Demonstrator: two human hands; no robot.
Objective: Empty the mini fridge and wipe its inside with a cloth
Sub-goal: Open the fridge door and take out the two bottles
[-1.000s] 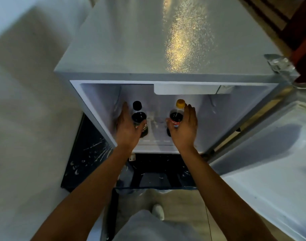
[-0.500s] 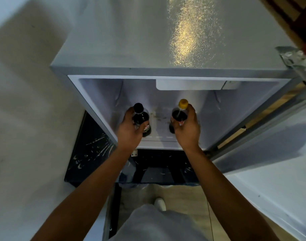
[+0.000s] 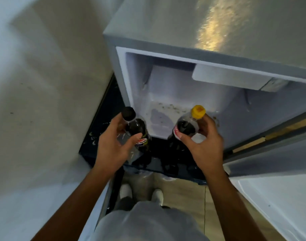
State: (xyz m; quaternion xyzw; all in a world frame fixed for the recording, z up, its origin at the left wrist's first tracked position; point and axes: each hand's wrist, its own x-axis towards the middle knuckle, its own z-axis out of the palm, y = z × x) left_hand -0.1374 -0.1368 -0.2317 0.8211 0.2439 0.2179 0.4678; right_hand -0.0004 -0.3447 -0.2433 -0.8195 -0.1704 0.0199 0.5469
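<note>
Dark-filled, 2 bottles sit clear of the mini fridge mouth, black-capped bottle gripped by left hand at 9 o'clock, yellow-capped bottle by right hand at 3 o'clock; emptying step, next likely needs a set-down spot.

A home room, it seems: a mini fridge stands in a plain wall corner on wood-look floor.
</note>
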